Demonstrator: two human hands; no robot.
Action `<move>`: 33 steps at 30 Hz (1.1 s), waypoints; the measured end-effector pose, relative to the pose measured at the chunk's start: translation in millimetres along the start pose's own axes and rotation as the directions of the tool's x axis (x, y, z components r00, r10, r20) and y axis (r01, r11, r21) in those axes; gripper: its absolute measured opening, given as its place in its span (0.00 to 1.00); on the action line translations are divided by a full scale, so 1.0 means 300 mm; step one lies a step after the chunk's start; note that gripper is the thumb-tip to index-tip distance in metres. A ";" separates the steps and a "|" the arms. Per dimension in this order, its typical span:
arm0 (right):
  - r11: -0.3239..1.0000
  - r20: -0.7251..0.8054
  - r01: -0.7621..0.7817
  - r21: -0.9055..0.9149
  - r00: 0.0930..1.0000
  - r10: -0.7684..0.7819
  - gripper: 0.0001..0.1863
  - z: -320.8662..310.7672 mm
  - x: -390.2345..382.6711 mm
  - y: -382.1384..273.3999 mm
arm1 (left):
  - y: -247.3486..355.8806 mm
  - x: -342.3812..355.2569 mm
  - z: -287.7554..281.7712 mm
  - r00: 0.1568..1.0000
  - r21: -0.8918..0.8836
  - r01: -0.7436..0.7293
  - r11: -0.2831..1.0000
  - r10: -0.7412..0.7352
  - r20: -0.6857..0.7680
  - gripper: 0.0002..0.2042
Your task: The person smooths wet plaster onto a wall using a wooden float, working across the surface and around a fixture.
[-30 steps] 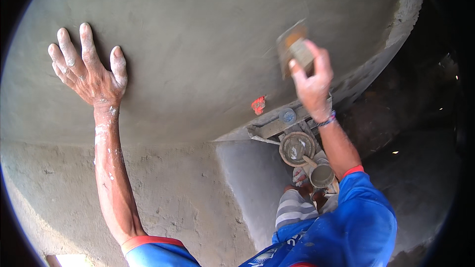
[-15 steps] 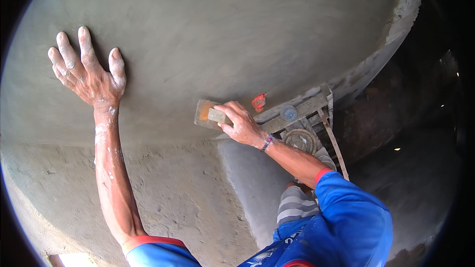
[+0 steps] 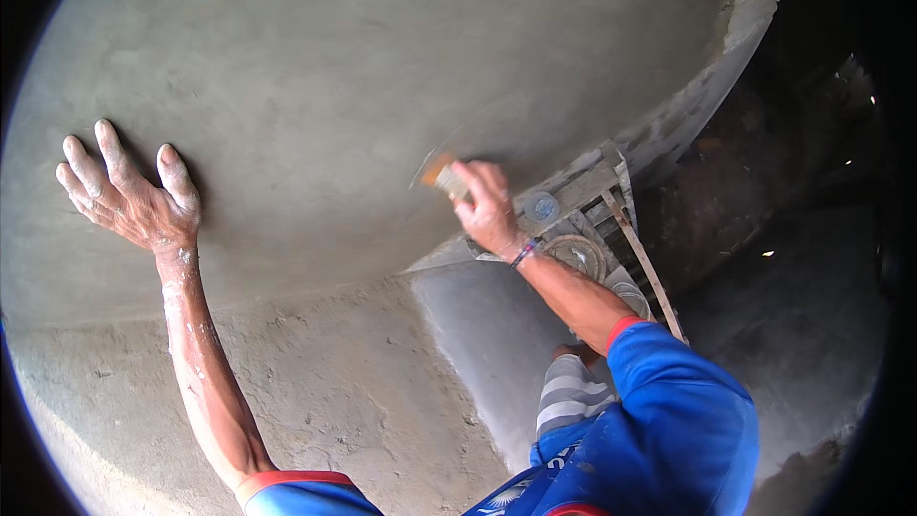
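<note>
My left hand, spotted with white residue, lies flat with spread fingers on the smooth grey plastered surface. Right of it, my right hand grips a small trowel by its pale block handle. Its orange-marked plate sits against the same plaster and is slightly blurred. The surface curves round to a rough, lighter edge at the upper right.
Beyond my right forearm is a wooden scaffold with a small blue container and round buckets, partly covered by my arm. A rougher wall fills the lower left. A dark area lies to the right.
The trowel swept from upper right down-left, then moved back up and rightward. My left hand now appears lower and further left in the picture. The small red patch is now hidden behind my right hand.
</note>
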State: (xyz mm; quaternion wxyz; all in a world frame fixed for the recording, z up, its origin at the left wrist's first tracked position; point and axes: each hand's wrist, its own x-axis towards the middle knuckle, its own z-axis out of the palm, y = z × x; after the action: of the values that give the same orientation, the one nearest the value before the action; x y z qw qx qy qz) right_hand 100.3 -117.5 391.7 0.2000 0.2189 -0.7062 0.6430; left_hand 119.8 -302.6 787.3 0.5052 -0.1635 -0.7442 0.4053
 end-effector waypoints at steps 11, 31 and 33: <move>0.983 -0.281 -0.179 0.031 0.943 0.180 0.26 -0.375 0.293 0.099 | -0.025 -0.007 -0.031 1.000 0.015 -0.017 1.000 0.017 0.015 0.31; 1.000 -0.344 -0.017 0.017 0.939 0.022 0.25 -0.378 0.546 -0.143 | -0.032 -0.017 -0.025 0.999 0.021 0.037 0.999 -0.038 0.022 0.30; 0.997 -0.271 -0.005 0.071 0.962 0.025 0.27 -0.231 0.456 -0.246 | -0.038 -0.012 -0.027 0.999 0.009 0.042 0.999 -0.042 0.000 0.30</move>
State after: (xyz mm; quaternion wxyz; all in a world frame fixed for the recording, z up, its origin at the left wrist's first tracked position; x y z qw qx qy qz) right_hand 29.3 -61.3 535.8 0.2823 0.1302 -0.6508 0.6927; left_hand 130.5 -308.5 795.3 0.5144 -0.1455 -0.7457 0.3978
